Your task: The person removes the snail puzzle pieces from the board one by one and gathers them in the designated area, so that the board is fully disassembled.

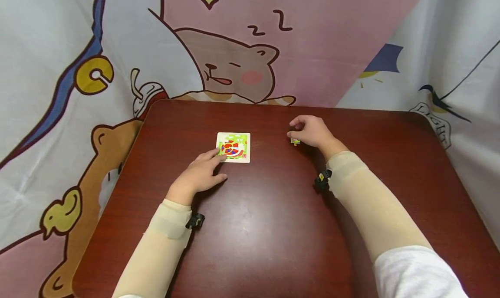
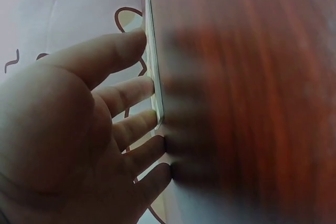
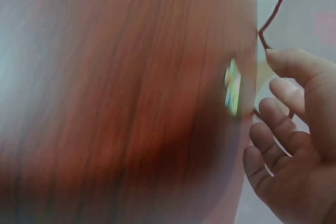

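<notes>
My left hand (image 1: 199, 174) lies with fingers spread at the left edge of a small square jigsaw puzzle (image 1: 248, 148), which has a pale frame and a red and blue snail picture on green. In the left wrist view, fingertips touch the thin edge of the puzzle board (image 2: 153, 51). To the right, my right hand (image 1: 312, 131) hovers over a small green and yellow puzzle piece (image 1: 295, 142), partly covering it in the head view. From the right wrist, the puzzle piece (image 3: 234, 90) shows on the table, apart from the loosely bent fingers (image 3: 278, 116).
Both things lie on a brown wooden table (image 1: 250, 228) toward its far side. Behind it hangs a printed cloth (image 1: 320, 37) with a sleeping bear. Small black cameras (image 1: 195, 221) sit on both wrists.
</notes>
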The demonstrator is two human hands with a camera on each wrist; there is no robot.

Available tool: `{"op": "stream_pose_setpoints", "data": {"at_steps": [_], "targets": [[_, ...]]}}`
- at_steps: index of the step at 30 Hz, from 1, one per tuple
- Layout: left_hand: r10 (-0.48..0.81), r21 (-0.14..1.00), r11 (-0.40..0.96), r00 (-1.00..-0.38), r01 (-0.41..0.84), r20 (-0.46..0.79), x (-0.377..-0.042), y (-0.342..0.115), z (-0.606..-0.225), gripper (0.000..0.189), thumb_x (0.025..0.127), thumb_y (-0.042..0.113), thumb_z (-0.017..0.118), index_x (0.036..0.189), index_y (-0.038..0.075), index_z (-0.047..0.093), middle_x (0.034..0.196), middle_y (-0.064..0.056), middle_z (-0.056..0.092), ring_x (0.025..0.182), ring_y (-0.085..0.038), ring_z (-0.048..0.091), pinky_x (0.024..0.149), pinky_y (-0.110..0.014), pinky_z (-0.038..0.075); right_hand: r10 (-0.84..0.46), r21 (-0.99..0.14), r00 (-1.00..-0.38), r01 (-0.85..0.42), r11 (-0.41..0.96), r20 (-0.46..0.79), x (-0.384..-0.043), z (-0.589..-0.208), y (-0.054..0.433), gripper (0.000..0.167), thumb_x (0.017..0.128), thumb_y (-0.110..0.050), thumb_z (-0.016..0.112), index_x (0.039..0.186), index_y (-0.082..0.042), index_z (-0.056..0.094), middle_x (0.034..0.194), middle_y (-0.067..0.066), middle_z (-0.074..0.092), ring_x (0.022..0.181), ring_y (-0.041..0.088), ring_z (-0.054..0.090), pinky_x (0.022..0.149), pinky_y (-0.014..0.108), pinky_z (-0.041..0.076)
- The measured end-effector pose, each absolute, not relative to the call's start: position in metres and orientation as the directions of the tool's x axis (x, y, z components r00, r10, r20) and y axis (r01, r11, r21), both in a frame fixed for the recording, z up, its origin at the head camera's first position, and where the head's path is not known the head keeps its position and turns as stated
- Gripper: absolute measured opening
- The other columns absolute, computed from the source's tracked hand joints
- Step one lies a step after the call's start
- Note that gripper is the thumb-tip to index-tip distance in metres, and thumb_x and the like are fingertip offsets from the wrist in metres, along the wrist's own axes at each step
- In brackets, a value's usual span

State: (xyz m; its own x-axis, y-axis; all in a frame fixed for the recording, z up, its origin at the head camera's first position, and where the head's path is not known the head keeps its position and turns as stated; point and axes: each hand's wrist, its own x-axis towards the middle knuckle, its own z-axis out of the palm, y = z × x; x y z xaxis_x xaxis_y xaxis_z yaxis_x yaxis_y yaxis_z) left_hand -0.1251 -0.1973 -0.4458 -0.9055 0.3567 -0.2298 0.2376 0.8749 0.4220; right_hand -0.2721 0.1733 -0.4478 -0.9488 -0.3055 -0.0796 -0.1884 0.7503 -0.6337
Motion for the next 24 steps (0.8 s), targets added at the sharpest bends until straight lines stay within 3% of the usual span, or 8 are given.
{"op": "stream_pose_setpoints", "data": {"at_steps": [6,15,19,24], "targets": [[0.357,0.418,0.878,-0.901,0.234,-0.245,-0.122,-0.196,-0.447,0.069,0.104,0.035,0.070,0.163,0.011,0.046,0.173,-0.017,0.028,0.158,-0.044,0.026,0.123,-0.063,0.027,-0.427,-0.624,-0.904,-0.330,0.708,-0.007,-0.276,-0.450,0.129,0.039,0.093,-0.023,0.081,0.125,-0.002,0.074,0.125,0.016,0.070,0.120,0.034,0.062,0.107,0.050,0.047],[0.303,0.350,0.916,-0.910,0.196,-0.282,-0.121,-0.194,-0.445,0.069,0.103,0.038,0.070,0.165,0.019,0.045,0.175,-0.012,0.026,0.158,-0.052,0.019,0.119,-0.073,0.024,-0.588,-0.572,-0.809,-0.475,0.669,-0.015,-0.272,-0.448,0.047,0.038,0.091,-0.024,0.082,0.123,-0.004,0.076,0.121,0.011,0.071,0.117,0.028,0.062,0.107,0.043,0.046],[0.304,0.331,0.922,-0.906,0.202,-0.295,-0.121,-0.192,-0.443,0.070,0.103,0.039,0.071,0.165,0.021,0.045,0.175,-0.013,0.025,0.158,-0.052,0.019,0.118,-0.074,0.025,-0.619,-0.545,-0.783,-0.492,0.679,-0.065,-0.269,-0.450,0.023,0.036,0.093,-0.025,0.082,0.125,-0.009,0.077,0.123,0.008,0.071,0.121,0.027,0.059,0.108,0.043,0.044],[0.298,0.309,0.930,-0.904,0.201,-0.307,-0.122,-0.191,-0.441,0.070,0.102,0.039,0.072,0.164,0.023,0.046,0.175,-0.013,0.024,0.157,-0.054,0.018,0.118,-0.074,0.025,-0.578,-0.491,-0.806,-0.454,0.744,-0.130,-0.267,-0.451,0.006,0.035,0.095,-0.032,0.082,0.127,-0.017,0.078,0.131,0.007,0.066,0.127,0.031,0.053,0.107,0.048,0.044]]}}
